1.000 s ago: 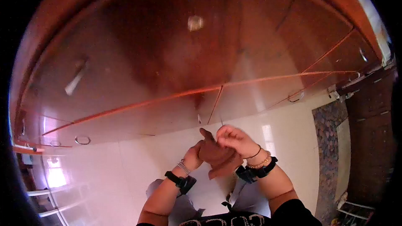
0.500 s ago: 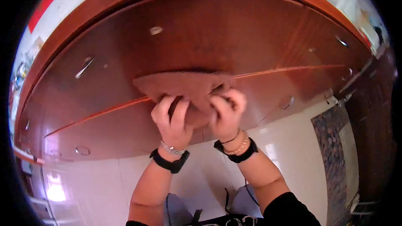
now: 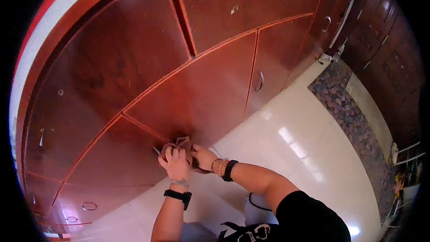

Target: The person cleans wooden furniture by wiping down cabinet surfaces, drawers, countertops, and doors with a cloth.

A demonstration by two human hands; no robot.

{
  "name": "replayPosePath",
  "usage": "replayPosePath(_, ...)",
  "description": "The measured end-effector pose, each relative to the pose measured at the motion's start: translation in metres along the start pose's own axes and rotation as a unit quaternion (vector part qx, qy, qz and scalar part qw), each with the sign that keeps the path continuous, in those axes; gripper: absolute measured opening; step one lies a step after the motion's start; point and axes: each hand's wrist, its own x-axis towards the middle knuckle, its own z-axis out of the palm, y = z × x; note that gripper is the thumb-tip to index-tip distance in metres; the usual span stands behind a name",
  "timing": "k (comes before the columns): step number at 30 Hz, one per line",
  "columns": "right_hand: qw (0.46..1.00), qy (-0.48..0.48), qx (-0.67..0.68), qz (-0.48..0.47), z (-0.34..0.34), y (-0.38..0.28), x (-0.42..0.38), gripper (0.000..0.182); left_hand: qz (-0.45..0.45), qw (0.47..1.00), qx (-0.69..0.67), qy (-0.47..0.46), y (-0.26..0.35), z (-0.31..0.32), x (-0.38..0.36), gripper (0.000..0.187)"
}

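Observation:
A small brown cloth is bunched against the lower part of a red-brown wooden cabinet door. My left hand grips the cloth from below, fingers curled over it. My right hand holds the same cloth from the right side, pressed close to the left hand. Both wrists carry black bands and bracelets. Most of the cloth is hidden under my fingers.
Glossy wooden cabinet doors with metal handles fill the upper view. A shiny white tiled floor lies below, with a patterned mat at the right. Dark wooden furniture stands at the far right. Ring pulls sit low on the left.
My hands dropped from holding the cloth spread high on the door to bunching it low near the floor. The view swung left and down.

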Motion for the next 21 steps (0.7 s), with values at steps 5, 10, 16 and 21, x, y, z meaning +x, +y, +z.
replayPosePath(5,0.978,0.16,0.13,-0.026,-0.068,-0.036,0.006,0.026,-0.022,0.999,-0.031,0.018,0.008,-0.037,0.011,0.033)
replayPosePath(10,0.905,0.354,0.133,-0.196,-0.147,-0.107,0.026,0.024,0.009,0.983,-0.12,0.14,-0.018,-0.125,0.04,0.038)
replayPosePath(16,0.921,0.263,0.079,-0.277,-0.155,-0.19,0.085,0.013,-0.038,0.93,-0.088,0.355,-0.085,-0.14,0.038,0.038)
replayPosePath(21,0.927,0.212,-0.09,-0.295,-0.087,-0.194,0.078,0.021,-0.209,0.794,-0.418,0.39,-0.116,-0.064,-0.011,0.039)
